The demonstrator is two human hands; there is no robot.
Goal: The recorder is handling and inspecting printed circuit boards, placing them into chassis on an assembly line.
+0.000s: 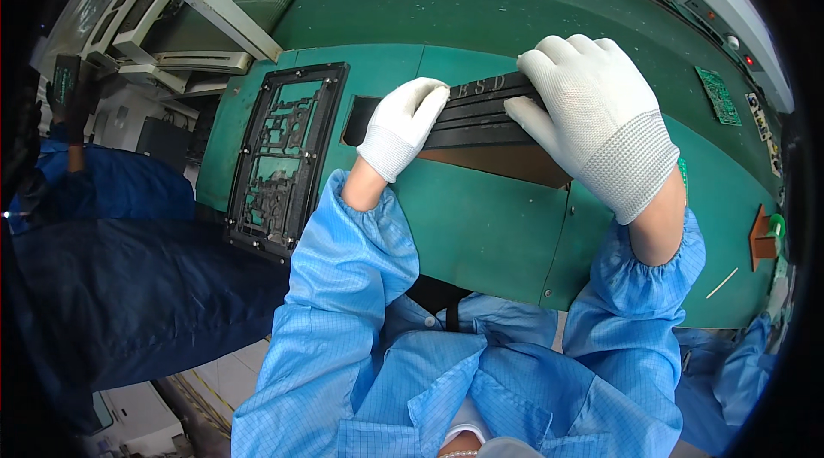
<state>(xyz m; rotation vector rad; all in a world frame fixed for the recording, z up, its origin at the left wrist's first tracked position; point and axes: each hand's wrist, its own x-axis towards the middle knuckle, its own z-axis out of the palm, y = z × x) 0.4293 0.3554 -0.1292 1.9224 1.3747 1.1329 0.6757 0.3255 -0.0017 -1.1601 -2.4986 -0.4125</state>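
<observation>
My left hand [403,125], in a white knit glove, is closed on the left end of a black ridged block [482,110]. Pale letters mark its upper face, and long grooves run across the side toward me. The right end is gripped by my right hand [596,102], also gloved, with the thumb on the near side and the fingers over the far side. The block is held above a green bench [481,218]. Behind it, partly covered, shows a brown flat area [506,164]. Whether the block is one piece or several stacked pieces I cannot tell.
A black fixture frame [287,157] with cut-outs lies on the bench at left. A green conveyor belt [481,7] runs along the back, carrying a circuit board [717,96]. A brown holder [762,237] stands at right. At far left, a co-worker's dark-gloved hand [79,106] holds a board.
</observation>
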